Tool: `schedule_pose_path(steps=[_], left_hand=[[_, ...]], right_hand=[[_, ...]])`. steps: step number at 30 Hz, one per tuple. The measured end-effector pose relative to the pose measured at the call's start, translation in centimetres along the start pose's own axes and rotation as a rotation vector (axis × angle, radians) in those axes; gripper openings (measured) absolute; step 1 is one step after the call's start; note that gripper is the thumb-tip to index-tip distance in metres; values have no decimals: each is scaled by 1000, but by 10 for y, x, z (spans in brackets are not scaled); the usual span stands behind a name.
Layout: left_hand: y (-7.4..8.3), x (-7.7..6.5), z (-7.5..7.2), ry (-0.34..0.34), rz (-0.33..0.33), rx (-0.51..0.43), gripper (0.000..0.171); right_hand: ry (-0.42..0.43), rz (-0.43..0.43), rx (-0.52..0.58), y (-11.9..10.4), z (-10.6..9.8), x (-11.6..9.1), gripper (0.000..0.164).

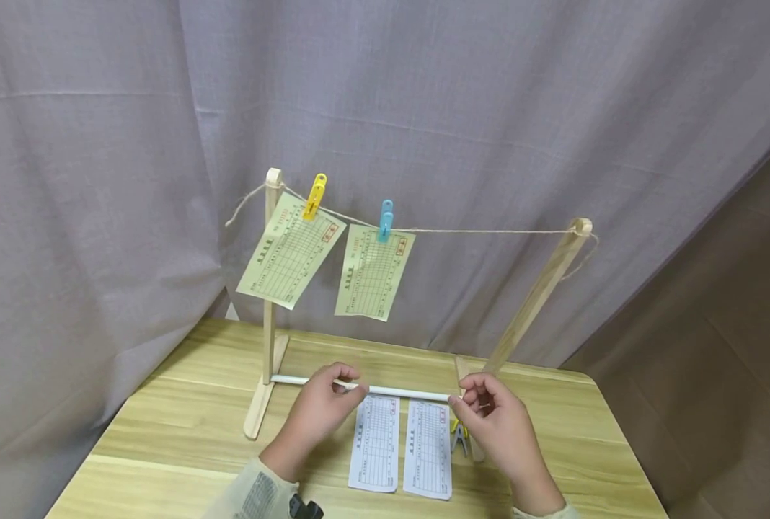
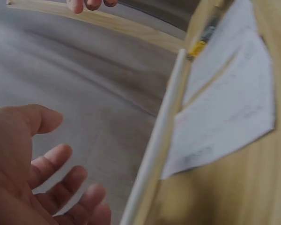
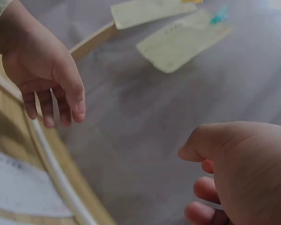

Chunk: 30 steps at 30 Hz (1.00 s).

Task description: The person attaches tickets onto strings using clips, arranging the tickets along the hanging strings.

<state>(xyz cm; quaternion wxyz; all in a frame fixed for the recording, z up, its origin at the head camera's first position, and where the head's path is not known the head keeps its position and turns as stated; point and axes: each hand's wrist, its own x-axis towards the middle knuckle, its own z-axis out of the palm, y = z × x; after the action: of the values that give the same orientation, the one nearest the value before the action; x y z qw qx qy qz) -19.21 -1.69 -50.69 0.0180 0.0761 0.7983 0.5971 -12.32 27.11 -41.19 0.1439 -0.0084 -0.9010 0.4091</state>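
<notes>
My left hand (image 1: 323,407), fingers loosely bent and holding nothing, hovers over the white rod (image 1: 411,393) of a wooden stand. To the right, my right hand (image 1: 502,429) is likewise empty, thumb and fingers apart. Between and below them, two white printed slips (image 1: 375,447) lie side by side on the table. Yellow and grey clothespins (image 1: 459,438) lie beside the right slip, partly covered by the right hand. Above, a yellow clothespin (image 1: 315,197) and a blue clothespin (image 1: 386,220) each fasten a pale green printed slip (image 1: 375,277) to a string (image 1: 489,231).
The string runs between a left wooden post (image 1: 269,339) and a right wooden post (image 1: 537,295), both on flat wooden feet. Grey curtain (image 1: 424,108) hangs close behind the wooden table (image 1: 164,432). String ends dangle outside both posts.
</notes>
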Motion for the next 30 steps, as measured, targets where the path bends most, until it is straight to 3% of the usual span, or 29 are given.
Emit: schedule_pose_path(steps=[8, 15, 22, 30], left_hand=[[-16, -8, 16, -22, -40, 243, 37], [-22, -15, 29, -30, -17, 427, 61], [-13, -21, 40, -67, -21, 601, 96], [-17, -20, 49, -53, 21, 696, 102]], right_hand=[[-26, 167, -62, 39, 10, -10, 27], [-60, 235, -106, 74, 16, -18, 35], [-99, 318, -246, 93, 18, -26, 40], [-156, 335, -319, 101, 20, -29, 49]])
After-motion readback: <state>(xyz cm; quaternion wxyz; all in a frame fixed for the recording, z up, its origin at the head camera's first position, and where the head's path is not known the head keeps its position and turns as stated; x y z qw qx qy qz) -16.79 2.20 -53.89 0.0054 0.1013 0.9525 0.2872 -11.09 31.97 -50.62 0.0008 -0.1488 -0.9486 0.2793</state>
